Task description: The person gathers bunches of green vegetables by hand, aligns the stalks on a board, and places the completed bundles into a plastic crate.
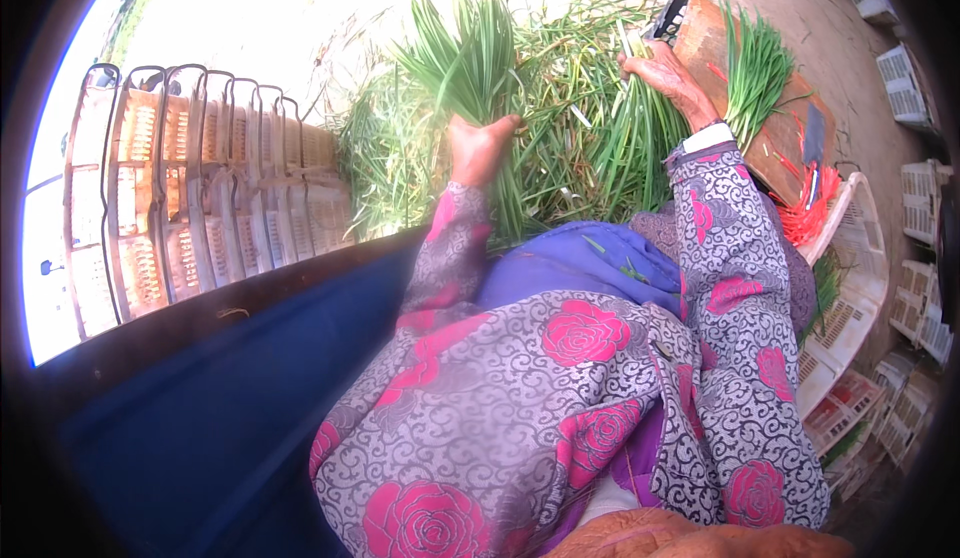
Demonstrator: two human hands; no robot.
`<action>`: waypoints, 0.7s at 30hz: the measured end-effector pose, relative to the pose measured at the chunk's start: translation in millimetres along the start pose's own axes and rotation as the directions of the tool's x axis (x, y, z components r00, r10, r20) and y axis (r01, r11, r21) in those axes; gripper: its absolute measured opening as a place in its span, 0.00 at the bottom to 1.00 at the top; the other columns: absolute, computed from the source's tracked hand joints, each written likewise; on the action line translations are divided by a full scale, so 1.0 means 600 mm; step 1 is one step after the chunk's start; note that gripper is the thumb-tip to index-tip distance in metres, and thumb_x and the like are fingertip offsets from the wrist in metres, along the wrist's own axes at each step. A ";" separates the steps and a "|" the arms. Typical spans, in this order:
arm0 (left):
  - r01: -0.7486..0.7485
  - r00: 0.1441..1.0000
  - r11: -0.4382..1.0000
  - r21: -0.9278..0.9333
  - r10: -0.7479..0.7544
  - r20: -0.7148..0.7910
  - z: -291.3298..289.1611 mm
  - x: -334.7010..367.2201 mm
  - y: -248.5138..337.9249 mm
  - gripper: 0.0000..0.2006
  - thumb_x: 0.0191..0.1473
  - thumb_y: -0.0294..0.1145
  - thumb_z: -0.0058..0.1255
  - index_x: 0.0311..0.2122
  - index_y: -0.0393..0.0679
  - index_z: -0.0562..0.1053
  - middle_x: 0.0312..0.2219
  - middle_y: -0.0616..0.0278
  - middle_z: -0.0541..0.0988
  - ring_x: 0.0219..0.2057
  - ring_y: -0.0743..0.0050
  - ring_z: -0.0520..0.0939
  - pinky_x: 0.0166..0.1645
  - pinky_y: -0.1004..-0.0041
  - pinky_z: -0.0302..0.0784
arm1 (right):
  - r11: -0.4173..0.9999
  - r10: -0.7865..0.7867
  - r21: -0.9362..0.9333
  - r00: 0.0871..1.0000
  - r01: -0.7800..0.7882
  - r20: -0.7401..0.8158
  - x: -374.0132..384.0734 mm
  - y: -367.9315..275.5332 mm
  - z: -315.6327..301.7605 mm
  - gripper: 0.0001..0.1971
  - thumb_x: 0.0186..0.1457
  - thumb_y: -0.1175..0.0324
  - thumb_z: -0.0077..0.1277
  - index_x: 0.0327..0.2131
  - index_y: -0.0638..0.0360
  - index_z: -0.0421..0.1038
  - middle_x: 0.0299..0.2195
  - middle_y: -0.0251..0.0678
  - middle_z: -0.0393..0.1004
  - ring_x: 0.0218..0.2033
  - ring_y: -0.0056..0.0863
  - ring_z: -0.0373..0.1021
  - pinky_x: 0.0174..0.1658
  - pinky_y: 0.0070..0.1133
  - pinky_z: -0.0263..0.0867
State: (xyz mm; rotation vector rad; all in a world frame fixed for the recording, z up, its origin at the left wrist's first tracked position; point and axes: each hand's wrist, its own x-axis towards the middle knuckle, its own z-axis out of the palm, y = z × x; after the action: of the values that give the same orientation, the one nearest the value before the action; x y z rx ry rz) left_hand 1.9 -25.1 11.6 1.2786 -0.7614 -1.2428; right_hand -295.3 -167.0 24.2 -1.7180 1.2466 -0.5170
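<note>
My left hand (480,145) is closed around an upright bunch of green chives (468,53), whose leaves fan out above the fist and trail below it. Over the right part of a loose heap of chives (560,108), my right hand (672,76) has its fingers pinched together on a few chive leaves, some of them hanging below the hand. A tidy bundle of chives (757,73) lies by the right wrist on a reddish-brown board (705,33). A knife (813,138) with a dark, broad blade rests beside that bundle.
Red strips (808,213) hang at the board's near end. A white plastic basket (850,298) stands to my right, with more crates (912,88) beyond. Stacked crates (215,178) stand at left, behind a dark blue panel (240,388). Purple cloth (570,268) covers my lap.
</note>
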 end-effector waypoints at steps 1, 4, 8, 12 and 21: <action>0.020 1.000 1.000 0.012 -0.020 -0.011 -0.013 0.010 -0.024 0.19 0.45 0.17 0.60 0.46 0.29 0.73 0.34 0.54 0.82 0.32 0.65 0.84 0.41 0.70 0.82 | 0.980 0.060 0.195 0.995 -0.043 -0.084 0.003 0.020 0.004 0.09 0.51 0.69 0.52 0.35 0.63 0.72 0.27 0.30 0.74 0.28 0.21 0.71 0.33 0.22 0.68; 0.049 0.999 0.995 -0.092 -0.048 0.015 0.004 -0.003 -0.013 0.20 0.46 0.14 0.59 0.47 0.31 0.72 0.36 0.55 0.81 0.34 0.63 0.84 0.42 0.67 0.83 | 0.851 0.075 0.522 0.973 0.052 -0.219 -0.013 -0.024 0.057 0.15 0.55 0.59 0.58 0.38 0.61 0.72 0.27 0.29 0.72 0.24 0.19 0.69 0.29 0.20 0.67; -0.082 0.995 0.996 -0.028 0.084 0.063 0.008 -0.009 -0.028 0.24 0.44 0.14 0.62 0.49 0.34 0.72 0.39 0.59 0.80 0.35 0.67 0.83 0.43 0.69 0.81 | 0.871 0.053 0.492 0.996 -0.009 -0.075 -0.012 -0.075 0.126 0.18 0.55 0.55 0.61 0.36 0.60 0.72 0.23 0.28 0.72 0.21 0.17 0.68 0.24 0.18 0.64; -0.018 0.996 1.000 0.012 0.017 0.082 0.016 -0.031 0.001 0.24 0.43 0.17 0.64 0.49 0.36 0.73 0.38 0.60 0.80 0.36 0.71 0.81 0.43 0.72 0.78 | 0.888 0.118 0.450 0.993 -0.096 -0.022 -0.014 -0.088 0.114 0.16 0.55 0.57 0.61 0.34 0.62 0.74 0.22 0.30 0.73 0.22 0.17 0.68 0.25 0.17 0.64; 0.019 1.000 0.998 -0.066 -0.018 0.015 -0.035 -0.018 0.003 0.21 0.43 0.21 0.63 0.45 0.34 0.72 0.30 0.59 0.79 0.27 0.72 0.79 0.31 0.73 0.77 | 0.919 0.267 0.390 0.818 -0.056 -0.509 0.012 0.048 -0.020 0.19 0.51 0.54 0.58 0.34 0.64 0.80 0.23 0.32 0.77 0.21 0.21 0.70 0.28 0.18 0.66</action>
State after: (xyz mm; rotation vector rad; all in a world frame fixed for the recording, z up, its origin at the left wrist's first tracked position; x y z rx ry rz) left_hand 19.8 -9.4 11.6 1.2266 -0.7148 -1.2833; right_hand -316.3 -180.6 4.4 -1.1610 1.5701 -1.1247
